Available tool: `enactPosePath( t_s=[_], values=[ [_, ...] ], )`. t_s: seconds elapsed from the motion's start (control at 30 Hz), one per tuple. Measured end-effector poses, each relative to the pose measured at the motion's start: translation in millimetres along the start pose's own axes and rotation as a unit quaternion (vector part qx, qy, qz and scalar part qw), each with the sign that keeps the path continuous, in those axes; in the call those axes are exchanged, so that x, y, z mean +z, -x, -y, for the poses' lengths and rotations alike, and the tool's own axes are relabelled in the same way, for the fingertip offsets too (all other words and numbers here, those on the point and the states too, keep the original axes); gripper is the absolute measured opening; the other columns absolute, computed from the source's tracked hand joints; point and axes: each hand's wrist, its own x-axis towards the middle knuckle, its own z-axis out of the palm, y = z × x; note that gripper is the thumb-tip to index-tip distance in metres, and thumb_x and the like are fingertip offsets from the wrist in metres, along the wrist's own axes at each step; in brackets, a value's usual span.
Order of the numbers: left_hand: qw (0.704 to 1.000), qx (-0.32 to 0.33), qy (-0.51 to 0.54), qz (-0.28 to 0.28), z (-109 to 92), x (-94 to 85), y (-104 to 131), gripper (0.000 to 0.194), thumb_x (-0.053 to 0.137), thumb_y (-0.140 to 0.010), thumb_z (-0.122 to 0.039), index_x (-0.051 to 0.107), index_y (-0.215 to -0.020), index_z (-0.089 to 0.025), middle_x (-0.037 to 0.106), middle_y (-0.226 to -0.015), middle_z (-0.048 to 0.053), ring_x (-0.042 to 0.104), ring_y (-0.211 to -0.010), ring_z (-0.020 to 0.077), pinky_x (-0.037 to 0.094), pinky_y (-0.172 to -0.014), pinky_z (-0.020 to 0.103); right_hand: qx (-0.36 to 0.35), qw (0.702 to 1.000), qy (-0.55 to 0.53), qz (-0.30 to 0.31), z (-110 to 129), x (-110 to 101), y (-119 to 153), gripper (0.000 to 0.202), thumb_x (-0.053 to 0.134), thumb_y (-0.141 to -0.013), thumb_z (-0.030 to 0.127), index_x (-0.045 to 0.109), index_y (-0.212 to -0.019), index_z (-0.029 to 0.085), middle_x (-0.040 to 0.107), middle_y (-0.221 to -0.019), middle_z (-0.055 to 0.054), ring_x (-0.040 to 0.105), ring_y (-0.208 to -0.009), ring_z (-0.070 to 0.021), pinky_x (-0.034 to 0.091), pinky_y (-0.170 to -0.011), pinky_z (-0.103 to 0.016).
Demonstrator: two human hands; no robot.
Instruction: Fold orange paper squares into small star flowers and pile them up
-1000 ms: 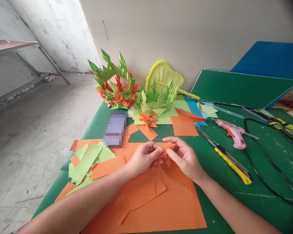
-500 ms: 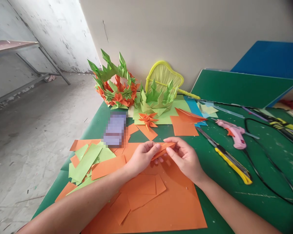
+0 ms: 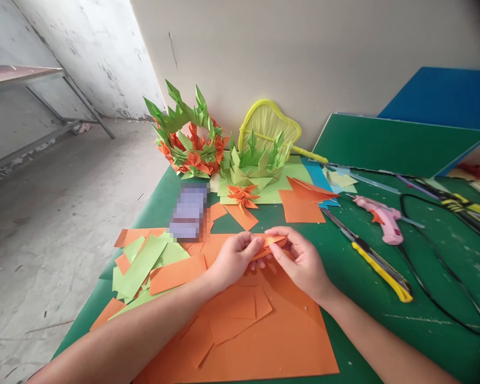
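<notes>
Between my two hands is a small folded piece of orange paper (image 3: 275,241). My left hand (image 3: 237,257) pinches its left end, thumb on top and fingertips showing underneath. My right hand (image 3: 302,261) grips the right end, with the thumb pressed on the near face and the index finger along the far edge. Below them lies a large orange sheet (image 3: 296,341) with several cut orange pieces (image 3: 236,312) on it. Just beyond my hands sits a spiky orange paper flower (image 3: 243,198).
Green and orange folded-paper crowns (image 3: 192,144) stand at the back, near a yellow-framed fan (image 3: 270,120). Paper scraps (image 3: 144,261) and a blurred phone-like object (image 3: 189,212) lie left. Rightward are a yellow utility knife (image 3: 380,269), a pink glue gun (image 3: 382,217) and its black cord.
My right thumb and fingers have shifted slightly left along the folded orange paper. My left hand stays almost where it was, and the objects on the table have not moved.
</notes>
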Motion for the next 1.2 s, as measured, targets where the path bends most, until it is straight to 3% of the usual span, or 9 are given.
enactPosePath(
  t_s=[0.17,0.43,0.83,1.2],
  values=[
    [1.000,0.008,-0.010,0.009,3.0,-0.1,-1.3,0.044,0.055,-0.083,-0.060,0.050,-0.075,-0.018,0.062,-0.059,-0.001,0.048,-0.045,0.0078,0.034,-0.042,0.019,0.013,1.000,-0.022,-0.003,0.4,1.6,-0.8,0.011,0.057,-0.091,0.035,0.060,-0.094,0.025,0.069,-0.089,-0.003,0.067,-0.071,-0.0171,0.058,-0.069,-0.031],
    [1.000,0.018,0.000,0.020,4.9,-0.4,-1.3,0.045,0.059,-0.080,-0.061,0.050,-0.075,-0.017,0.062,-0.058,0.000,0.051,-0.045,0.0080,0.035,-0.042,0.018,0.013,0.999,0.040,-0.030,-0.8,3.3,-0.5,0.014,0.058,-0.090,0.036,0.061,-0.095,0.024,0.068,-0.095,-0.005,0.066,-0.081,-0.0189,0.055,-0.068,-0.029],
    [0.998,0.024,0.038,0.051,-1.8,0.0,1.5,0.043,0.058,-0.083,-0.059,0.050,-0.076,-0.017,0.063,-0.064,0.001,0.060,-0.052,0.0110,0.045,-0.050,0.021,0.008,1.000,0.005,0.006,3.2,3.4,0.7,0.012,0.057,-0.091,0.036,0.061,-0.095,0.025,0.069,-0.093,-0.003,0.067,-0.072,-0.0168,0.058,-0.066,-0.030],
    [0.998,0.039,-0.002,0.044,6.1,-0.4,0.3,0.043,0.057,-0.083,-0.059,0.050,-0.077,-0.017,0.063,-0.061,0.001,0.058,-0.051,0.0098,0.046,-0.052,0.021,0.026,0.999,0.033,-0.010,0.6,2.9,0.4,0.013,0.059,-0.089,0.036,0.062,-0.093,0.024,0.068,-0.085,-0.003,0.065,-0.071,-0.0176,0.055,-0.063,-0.029]
  ],
)
